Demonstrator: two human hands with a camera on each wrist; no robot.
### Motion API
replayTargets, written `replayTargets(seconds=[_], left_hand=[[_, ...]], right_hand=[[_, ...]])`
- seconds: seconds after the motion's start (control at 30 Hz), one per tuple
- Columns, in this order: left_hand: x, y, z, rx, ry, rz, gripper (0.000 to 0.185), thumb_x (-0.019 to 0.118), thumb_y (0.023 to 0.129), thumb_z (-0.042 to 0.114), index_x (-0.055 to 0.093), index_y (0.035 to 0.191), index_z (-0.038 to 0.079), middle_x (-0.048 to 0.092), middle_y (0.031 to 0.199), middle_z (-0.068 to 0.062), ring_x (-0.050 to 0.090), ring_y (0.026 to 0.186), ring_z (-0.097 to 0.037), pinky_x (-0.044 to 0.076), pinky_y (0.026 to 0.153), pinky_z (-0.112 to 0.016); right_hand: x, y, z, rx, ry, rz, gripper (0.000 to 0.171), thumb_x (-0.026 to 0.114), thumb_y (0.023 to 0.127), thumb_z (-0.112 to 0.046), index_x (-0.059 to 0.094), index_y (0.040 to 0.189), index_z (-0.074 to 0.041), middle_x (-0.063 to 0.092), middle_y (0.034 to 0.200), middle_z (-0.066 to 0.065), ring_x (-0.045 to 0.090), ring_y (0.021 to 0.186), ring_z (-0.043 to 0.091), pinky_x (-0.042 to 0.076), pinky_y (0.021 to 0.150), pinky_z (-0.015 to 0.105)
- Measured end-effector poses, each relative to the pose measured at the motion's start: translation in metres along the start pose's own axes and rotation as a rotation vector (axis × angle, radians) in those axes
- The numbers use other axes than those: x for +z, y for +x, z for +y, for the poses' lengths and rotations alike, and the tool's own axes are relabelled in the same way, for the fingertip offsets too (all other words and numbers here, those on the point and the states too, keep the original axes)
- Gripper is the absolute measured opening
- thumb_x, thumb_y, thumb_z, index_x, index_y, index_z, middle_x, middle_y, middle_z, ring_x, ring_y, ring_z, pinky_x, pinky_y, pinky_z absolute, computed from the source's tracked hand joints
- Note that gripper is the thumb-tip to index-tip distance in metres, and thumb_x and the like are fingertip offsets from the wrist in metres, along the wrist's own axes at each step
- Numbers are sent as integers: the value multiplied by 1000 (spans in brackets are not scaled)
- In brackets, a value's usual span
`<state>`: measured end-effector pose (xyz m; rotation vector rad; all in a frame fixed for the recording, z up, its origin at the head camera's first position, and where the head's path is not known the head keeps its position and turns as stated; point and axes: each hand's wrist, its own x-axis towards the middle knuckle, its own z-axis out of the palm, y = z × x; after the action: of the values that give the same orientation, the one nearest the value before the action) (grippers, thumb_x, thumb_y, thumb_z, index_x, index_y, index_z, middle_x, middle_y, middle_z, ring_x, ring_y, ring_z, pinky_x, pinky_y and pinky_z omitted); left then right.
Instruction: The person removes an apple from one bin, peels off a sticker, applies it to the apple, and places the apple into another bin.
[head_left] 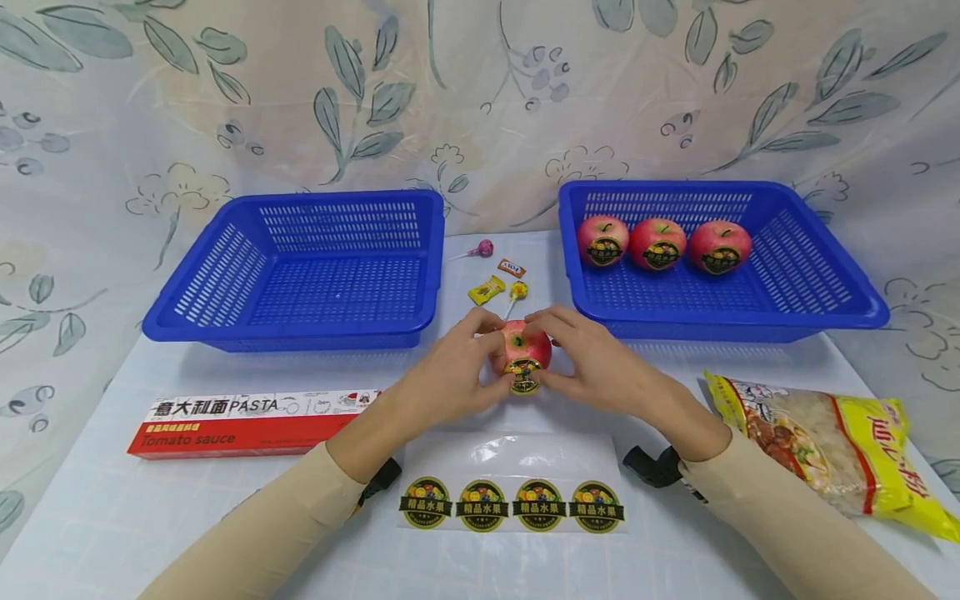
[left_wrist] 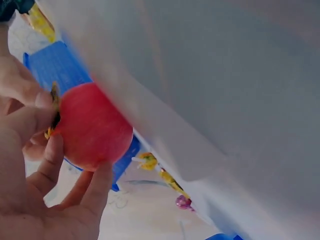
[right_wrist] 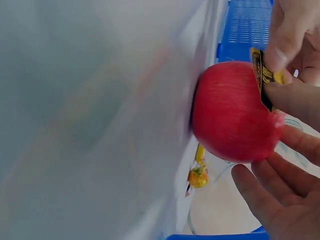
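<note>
A red apple (head_left: 534, 342) sits on the table between both hands, its stem upward. My left hand (head_left: 457, 367) grips its left side and my right hand (head_left: 607, 367) its right side, fingers curled around the back. Both thumbs touch a round black-and-gold sticker (head_left: 522, 379) on the apple's front. In the right wrist view, part of the sticker's edge (right_wrist: 261, 80) stands off the skin. Just in front of the hands lies a clear sheet (head_left: 513, 454) with a row of several matching stickers (head_left: 482, 506).
A blue basket (head_left: 292, 337) stands back left; another blue basket (head_left: 727, 329) at back right holds three stickered apples (head_left: 657, 243). Between them lie lollipops (head_left: 485, 248) and wrapped candies (head_left: 487, 290). A pasta box (head_left: 247, 423) is left, a yellow noodle bag (head_left: 840, 442) right.
</note>
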<state>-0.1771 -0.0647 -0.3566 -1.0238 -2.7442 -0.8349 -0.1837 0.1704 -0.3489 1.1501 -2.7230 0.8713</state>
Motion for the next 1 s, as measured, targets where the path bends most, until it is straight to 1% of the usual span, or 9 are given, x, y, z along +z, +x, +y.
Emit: replayTargets(seconds=[0.1,0.27,0.37,0.53,0.67,0.73,0.83,0.93,1.0], left_hand=[[1,0,-1,-7,-2,-37,23,81,84,19,58,81,16,57,138,-11,65,116,-27,57,88,-36],[0,2,-2,-13,1,-62,31,86,82,17,55,81,16,56,138,-10,65,116,-29,57,92,-39],[-2,3,-3,-5,6,-66,35,89,81,19,54,79,15,58,132,-8,66,115,-28,56,93,-38],[-6,6,-7,25,40,-59,36,90,80,25,55,79,15,61,113,-2,66,100,-21,55,85,-34],[-7,8,-13,64,49,-70,36,89,80,26,55,80,15,60,107,0,63,92,-19,54,81,-33],[-7,8,-16,88,27,-85,35,89,81,25,55,81,15,61,107,-1,63,94,-19,53,82,-32],[-9,10,-20,111,-28,-119,33,88,83,24,56,82,16,63,116,-1,65,104,-19,53,85,-31],[-13,12,-22,114,-62,-138,26,84,87,20,59,89,15,62,126,-3,64,115,-22,53,93,-32],[-16,14,-23,102,-69,-134,19,80,91,15,61,95,13,61,125,-5,64,115,-24,53,96,-33]], right_hand=[[1,-1,2,15,-8,-42,59,83,87,-18,54,137,-5,59,139,12,60,124,27,53,104,46],[2,1,4,22,3,-70,69,84,85,-18,49,143,-5,57,138,10,59,124,24,52,104,45],[1,4,4,34,7,-93,73,85,84,-20,49,146,-5,55,138,10,56,125,24,51,106,46],[0,8,6,76,9,-151,79,85,85,-24,45,151,-3,55,145,15,55,132,30,48,109,50],[1,8,11,74,27,-165,82,85,86,-25,43,152,-1,57,145,16,57,131,31,49,108,49],[2,7,14,60,28,-165,80,85,86,-25,44,151,0,59,143,15,59,128,28,52,105,46],[-2,3,14,39,22,-161,77,85,86,-26,47,148,1,62,138,14,63,121,25,55,100,43],[-12,-1,10,36,12,-157,77,87,84,-28,50,145,2,66,132,12,65,114,22,57,95,41],[-22,-4,5,58,18,-173,76,88,83,-30,51,144,-1,66,129,8,66,112,20,58,93,40]])
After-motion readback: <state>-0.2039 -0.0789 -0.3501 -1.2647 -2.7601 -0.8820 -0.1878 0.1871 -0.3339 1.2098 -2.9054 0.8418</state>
